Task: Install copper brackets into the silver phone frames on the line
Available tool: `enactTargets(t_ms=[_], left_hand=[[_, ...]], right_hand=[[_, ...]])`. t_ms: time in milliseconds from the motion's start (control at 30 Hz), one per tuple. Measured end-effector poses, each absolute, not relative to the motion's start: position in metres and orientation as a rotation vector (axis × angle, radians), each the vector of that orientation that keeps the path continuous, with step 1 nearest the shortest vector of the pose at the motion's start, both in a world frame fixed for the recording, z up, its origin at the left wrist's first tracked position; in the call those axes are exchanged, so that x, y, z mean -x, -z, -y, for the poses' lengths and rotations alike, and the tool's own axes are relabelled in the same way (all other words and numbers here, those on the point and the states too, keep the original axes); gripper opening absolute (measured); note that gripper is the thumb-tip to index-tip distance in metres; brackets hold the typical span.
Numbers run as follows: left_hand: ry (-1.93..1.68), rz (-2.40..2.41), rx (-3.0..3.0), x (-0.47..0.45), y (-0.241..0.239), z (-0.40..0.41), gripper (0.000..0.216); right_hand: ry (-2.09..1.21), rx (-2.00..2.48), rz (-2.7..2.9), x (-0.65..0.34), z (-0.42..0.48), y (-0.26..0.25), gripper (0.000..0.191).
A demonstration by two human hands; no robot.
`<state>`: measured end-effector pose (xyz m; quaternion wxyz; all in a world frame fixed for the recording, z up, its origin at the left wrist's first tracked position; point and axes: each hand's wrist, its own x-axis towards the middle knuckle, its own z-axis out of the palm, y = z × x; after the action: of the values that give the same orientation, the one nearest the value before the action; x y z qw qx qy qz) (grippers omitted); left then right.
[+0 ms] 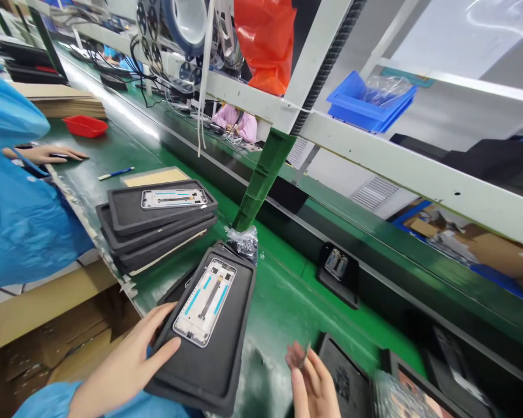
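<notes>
My left hand [128, 354] is closed on the left edge of a black tray [226, 360], thumb on top and fingers beneath or beside it. In that tray lies a silver phone frame [206, 302] with blue strips and a dark flex cable; the thumb tip is close to its lower corner. Other black trays show underneath. My right hand [316, 383], at the bottom, pinches a small see-through, slightly reddish piece [295, 355], too blurred to name exactly. Beside this hand are a black tray with a dark pattern [346, 380] and a blurred stack of clear plastic [396, 397].
A stack of black trays [157, 217] holds another phone frame [174, 198] on top. Trays sit on the green conveyor belt [287, 273], one carrying a phone part [336, 264]. A green upright [264, 180] rises behind a plastic bag [244, 242]. A co-worker's hand [47, 154] rests at left.
</notes>
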<state>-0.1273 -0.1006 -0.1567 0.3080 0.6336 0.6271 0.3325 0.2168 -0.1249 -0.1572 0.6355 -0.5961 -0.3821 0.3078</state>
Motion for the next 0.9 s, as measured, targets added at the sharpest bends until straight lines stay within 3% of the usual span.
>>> enactTargets(t_ms=[267,533,667,900], left_hand=[[-0.845,-1.631,-1.803,0.134,0.147,0.038,0.063],[-0.57,-1.589,-1.853,0.105,0.169,0.128,0.058],[-0.511,-1.584,-1.865,0.105,0.16,0.135,0.058],[-0.647,-1.271,-2.324,0.077,0.09,0.059,0.049]], right_hand=[[-1.007,1.164,0.401,-0.131,0.067,0.163,0.052],[-0.948,1.249,0.325,-0.153,0.15,0.172,0.054],[-0.766,1.26,0.466,-0.176,0.172,0.146,0.04],[-0.59,1.364,0.805,-0.204,0.154,0.077,0.032]])
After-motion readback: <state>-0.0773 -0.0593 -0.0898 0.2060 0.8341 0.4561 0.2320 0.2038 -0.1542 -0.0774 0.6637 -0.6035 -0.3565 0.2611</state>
